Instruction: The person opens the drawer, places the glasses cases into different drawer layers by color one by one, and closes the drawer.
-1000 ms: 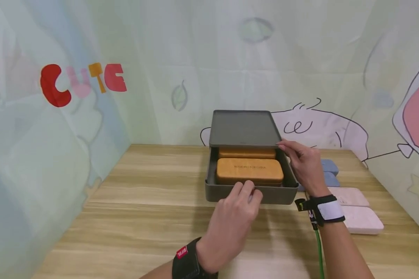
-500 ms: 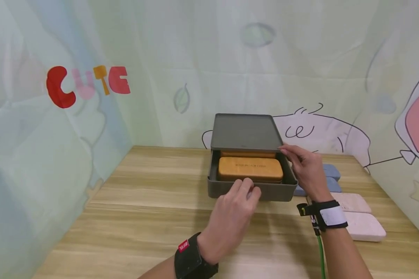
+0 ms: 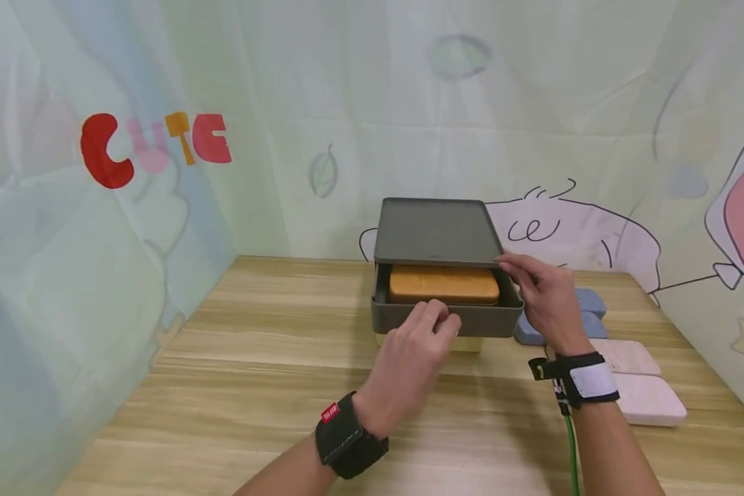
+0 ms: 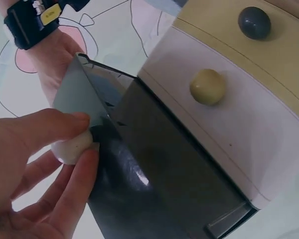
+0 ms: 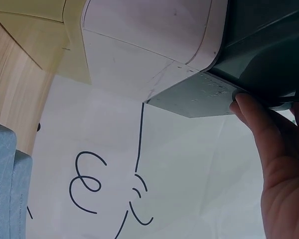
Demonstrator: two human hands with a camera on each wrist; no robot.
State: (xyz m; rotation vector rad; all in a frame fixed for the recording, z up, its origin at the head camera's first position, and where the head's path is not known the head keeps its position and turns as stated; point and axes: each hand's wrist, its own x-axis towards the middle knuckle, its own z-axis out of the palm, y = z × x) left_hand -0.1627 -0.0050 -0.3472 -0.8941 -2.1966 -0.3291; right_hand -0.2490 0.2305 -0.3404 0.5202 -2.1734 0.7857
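A dark grey drawer [image 3: 492,322] stands partly out of a small stacked drawer unit with a flat grey top [image 3: 437,231]. Inside it lies an orange-brown case [image 3: 443,286], its rear part under the top. My left hand [image 3: 412,362] pinches the drawer's round white knob [image 4: 72,149] between thumb and fingers, seen in the left wrist view. My right hand [image 3: 548,300] grips the front right corner of the unit's top with thumb and fingertips. Under the grey level come a pale pinkish drawer [image 4: 229,134] and a yellow one [image 4: 294,55].
Two blue cases [image 3: 585,324] lie on the wooden table [image 3: 254,358] to the unit's right, behind my right wrist. Nearer stand two pale pink cases [image 3: 647,399]. A green cable [image 3: 572,448] runs from the right wristband. Printed cloth [image 3: 297,83] hangs at the back and sides.
The grey drawer has slid further back into the unit, my left hand moving with it. The rear orange-brown case has gone from sight. Some yellow front now shows below. My right hand stays put.
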